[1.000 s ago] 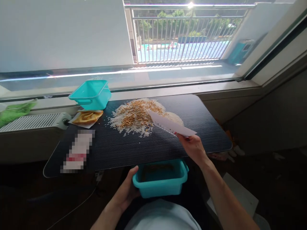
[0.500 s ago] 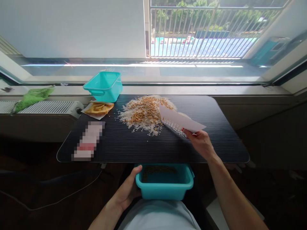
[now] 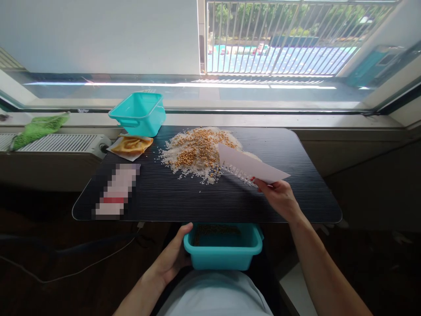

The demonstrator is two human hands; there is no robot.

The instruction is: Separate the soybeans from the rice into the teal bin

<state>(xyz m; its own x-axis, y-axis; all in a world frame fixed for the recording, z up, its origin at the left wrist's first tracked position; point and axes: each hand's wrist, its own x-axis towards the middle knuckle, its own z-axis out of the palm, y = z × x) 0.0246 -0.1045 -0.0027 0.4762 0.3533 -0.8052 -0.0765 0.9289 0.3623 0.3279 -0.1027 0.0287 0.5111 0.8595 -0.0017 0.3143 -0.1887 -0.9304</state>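
Note:
My right hand (image 3: 279, 196) is closed on a white comb-edged scraper (image 3: 248, 168), whose toothed edge rests on the black table (image 3: 184, 199) at the right side of a heap of rice and yellow beans (image 3: 199, 151). My left hand (image 3: 173, 256) grips the left side of a teal tub (image 3: 223, 254) held below the table's near edge, above my lap; some beans lie in the tub.
A second teal tub (image 3: 140, 113) stands at the table's back left, beside an orange-yellow bag on paper (image 3: 131, 145). A blurred flat packet (image 3: 116, 191) lies at the left. A radiator (image 3: 55, 142) and green cloth (image 3: 37, 127) are further left; a cable (image 3: 82, 267) hangs below.
The view has shifted and steadied. The scraper and my right hand moved slightly toward the near right, off the heap's edge. My left hand keeps the tub under the table edge.

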